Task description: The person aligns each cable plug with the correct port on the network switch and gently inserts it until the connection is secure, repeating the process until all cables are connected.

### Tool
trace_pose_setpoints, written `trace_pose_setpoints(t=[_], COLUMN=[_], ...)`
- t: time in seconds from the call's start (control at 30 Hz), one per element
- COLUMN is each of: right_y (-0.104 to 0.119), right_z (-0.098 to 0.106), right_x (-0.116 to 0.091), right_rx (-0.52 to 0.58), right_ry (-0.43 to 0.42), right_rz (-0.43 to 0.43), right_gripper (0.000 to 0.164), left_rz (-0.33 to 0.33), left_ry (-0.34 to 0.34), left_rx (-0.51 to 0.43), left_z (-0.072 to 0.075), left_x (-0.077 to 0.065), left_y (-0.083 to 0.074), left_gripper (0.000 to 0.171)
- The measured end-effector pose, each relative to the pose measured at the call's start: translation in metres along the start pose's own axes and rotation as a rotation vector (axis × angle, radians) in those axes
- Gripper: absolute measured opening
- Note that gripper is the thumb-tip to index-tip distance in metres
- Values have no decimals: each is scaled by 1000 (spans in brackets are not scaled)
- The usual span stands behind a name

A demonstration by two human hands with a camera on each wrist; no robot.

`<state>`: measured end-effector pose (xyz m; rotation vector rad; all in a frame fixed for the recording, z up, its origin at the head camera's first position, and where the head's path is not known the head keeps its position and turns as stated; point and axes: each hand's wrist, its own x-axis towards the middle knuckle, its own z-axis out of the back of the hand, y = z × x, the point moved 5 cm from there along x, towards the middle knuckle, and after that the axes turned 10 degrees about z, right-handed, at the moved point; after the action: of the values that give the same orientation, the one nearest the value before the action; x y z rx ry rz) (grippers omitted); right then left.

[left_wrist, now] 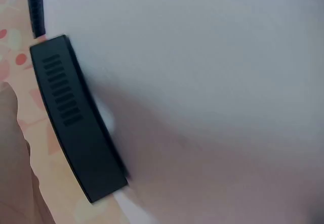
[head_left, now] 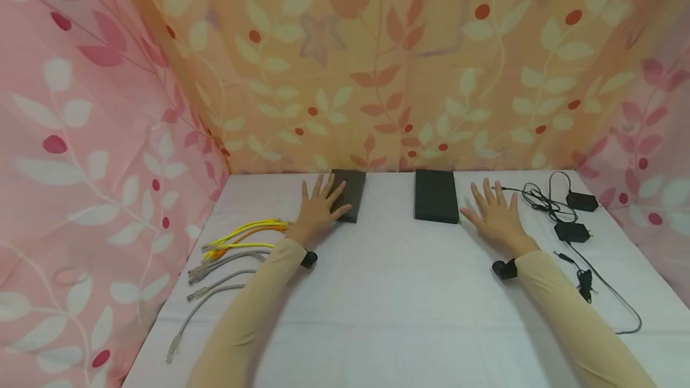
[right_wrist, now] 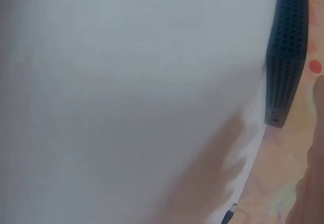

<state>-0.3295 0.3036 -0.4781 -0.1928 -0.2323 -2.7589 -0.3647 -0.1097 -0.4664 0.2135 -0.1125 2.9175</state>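
My left hand (head_left: 314, 211) is spread with straight fingers, hovering in front of a flat black box (head_left: 353, 193) at the table's back edge and hiding part of it. In the left wrist view that black box (left_wrist: 76, 118) shows a slotted side, with the hand at the left edge. A second black box (head_left: 435, 195) lies to its right. Just right of that one, my right hand (head_left: 498, 220) is spread too, holding nothing. The right wrist view shows this box's perforated side (right_wrist: 286, 57). Whether the left fingers touch the box, I cannot tell.
Yellow and orange network cables (head_left: 242, 235) lie on the left, with grey network cables (head_left: 207, 298) nearer. On the right are two black power adapters, one farther back (head_left: 582, 201) and one nearer (head_left: 572, 232), with their cords. Patterned curtains (head_left: 377, 64) surround the white table (head_left: 399, 292).
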Motion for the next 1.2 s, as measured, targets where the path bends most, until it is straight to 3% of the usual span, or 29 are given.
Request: trace_pose_setpoints(t=[0.17,0.33,0.67,0.93,1.2], right_y=[3,9,27,34,43], right_z=[-6,-7,-15,-24,-33], right_x=[3,11,24,24,29], right_rx=[100,193,278,328,404], right_ry=[-11,-23,-1,12,47], right_rz=[-9,-16,-8,4,19], right_gripper=[78,78,74,74,75], left_rz=[-5,-33,-79,-122,-148], left_ry=[8,-27,-53,20,130], left_rx=[-50,-81,-62,-62,-148], left_z=[0,-2,-10,-21,-32], left_x=[6,12,12,8,4], left_y=[-17,-40,-85,-120,-138], left_gripper=[68,68,67,67,70])
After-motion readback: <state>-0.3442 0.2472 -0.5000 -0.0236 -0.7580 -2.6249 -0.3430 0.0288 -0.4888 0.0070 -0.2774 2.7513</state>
